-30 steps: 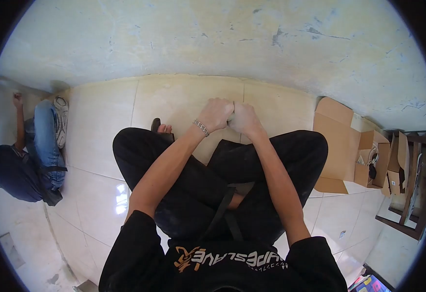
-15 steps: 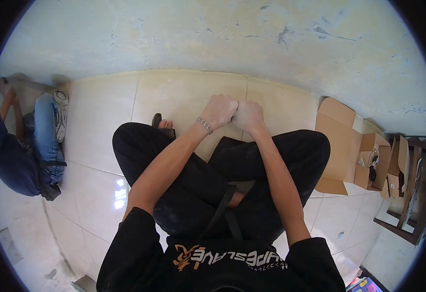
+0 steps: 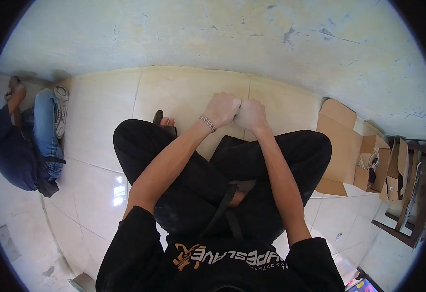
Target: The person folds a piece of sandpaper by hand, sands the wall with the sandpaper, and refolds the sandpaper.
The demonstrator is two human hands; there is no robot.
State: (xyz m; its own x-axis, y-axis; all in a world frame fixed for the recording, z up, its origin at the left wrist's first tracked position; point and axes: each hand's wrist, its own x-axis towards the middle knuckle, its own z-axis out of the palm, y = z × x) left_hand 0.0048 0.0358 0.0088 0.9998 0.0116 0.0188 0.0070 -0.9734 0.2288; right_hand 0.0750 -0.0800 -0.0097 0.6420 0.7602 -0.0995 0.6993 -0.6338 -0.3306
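Note:
Over the crossed legs in black trousers (image 3: 286, 155), my two fists meet knuckle to knuckle in front of me. My left hand (image 3: 222, 110), with a metal band (image 3: 207, 123) around its wrist, is closed. Pressed against it, my right hand (image 3: 252, 116) is closed as well, its fingers curled in. A small dark spot shows where the fists touch, too small to name. Whatever the fingers may hold is hidden from this side.
Pale floor tiles (image 3: 98, 117) run up to a scuffed wall (image 3: 198, 34). To the right lie an opened cardboard box (image 3: 338, 146), a smaller box (image 3: 366, 146) with cables, and a dark wooden frame (image 3: 405, 228). Another person (image 3: 13, 151) sits at far left.
My fists stay together and have hardly moved; the whole view has shifted slightly. At the far left, the other person's raised hands have changed position a little.

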